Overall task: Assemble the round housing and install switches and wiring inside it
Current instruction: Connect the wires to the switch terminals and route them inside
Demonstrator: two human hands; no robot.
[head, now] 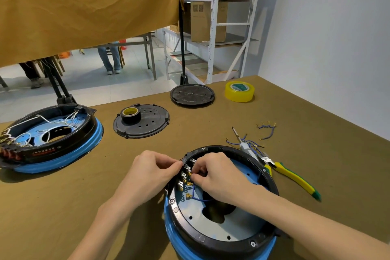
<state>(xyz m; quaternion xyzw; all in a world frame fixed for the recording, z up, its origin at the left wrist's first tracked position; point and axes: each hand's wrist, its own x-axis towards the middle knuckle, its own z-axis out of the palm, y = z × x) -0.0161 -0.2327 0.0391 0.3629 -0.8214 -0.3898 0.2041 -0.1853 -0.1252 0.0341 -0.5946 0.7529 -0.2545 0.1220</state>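
Observation:
A round black and blue housing (223,236) sits on the table right in front of me. A row of switches with brass terminals (183,179) lines its inner left wall. A blue wire (197,196) with brass lugs runs from them. My left hand (152,172) grips the housing's left rim from outside, fingers curled at the switches. My right hand (213,172) reaches inside and pinches a wire lug at one switch terminal; the fingertips hide the joint.
A second housing (52,139) with white wires lies at the left. Two black covers (141,121) (192,95), black tape (131,114) and yellow tape (239,91) lie further back. Loose blue wires (266,131), a screwdriver (245,146) and yellow-handled pliers (293,177) lie right of the housing.

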